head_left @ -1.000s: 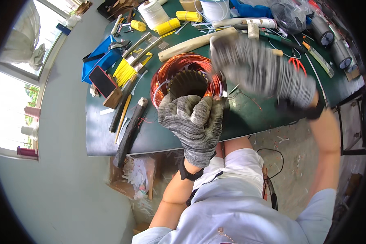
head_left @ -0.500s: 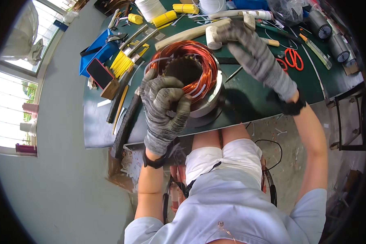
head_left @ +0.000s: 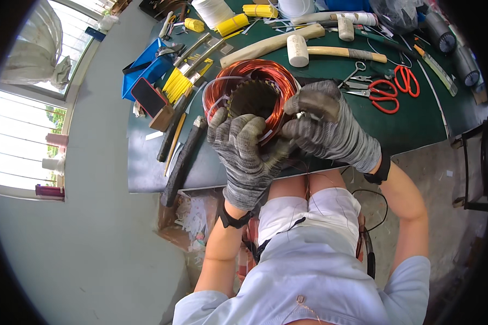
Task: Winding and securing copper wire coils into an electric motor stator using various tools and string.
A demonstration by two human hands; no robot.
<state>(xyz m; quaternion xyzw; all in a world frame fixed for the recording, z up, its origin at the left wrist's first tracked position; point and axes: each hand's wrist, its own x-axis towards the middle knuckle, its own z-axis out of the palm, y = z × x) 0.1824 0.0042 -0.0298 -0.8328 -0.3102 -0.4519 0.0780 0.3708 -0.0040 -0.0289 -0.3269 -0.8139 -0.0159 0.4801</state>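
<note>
A motor stator wound with thick copper wire [head_left: 265, 67] stands at the near edge of the table, its bore facing up. My gloved left hand [head_left: 241, 149] lies over the near-left rim of the winding, its fingers curled; what they grip is hidden. At the near-right rim is my gloved right hand [head_left: 328, 127], its fingers bent together and partly smeared by motion. What it pinches is too small to make out. Thin loose wires hang below the hands, in front of my lap. A pale sleeve runs along the winding's left side.
Right of the stator lie red-handled scissors [head_left: 384, 97], pliers [head_left: 358, 82] and a white-headed mallet [head_left: 297, 51]. A phone [head_left: 149, 97] on a wooden stand, a blue tray [head_left: 141, 76], yellow strips [head_left: 176, 86] and a dark bar [head_left: 181, 162] are on the left.
My right hand has come from the mallet back toward me, down to the stator's near-right rim. My left hand stays at the near-left rim. The whole view has shifted slightly.
</note>
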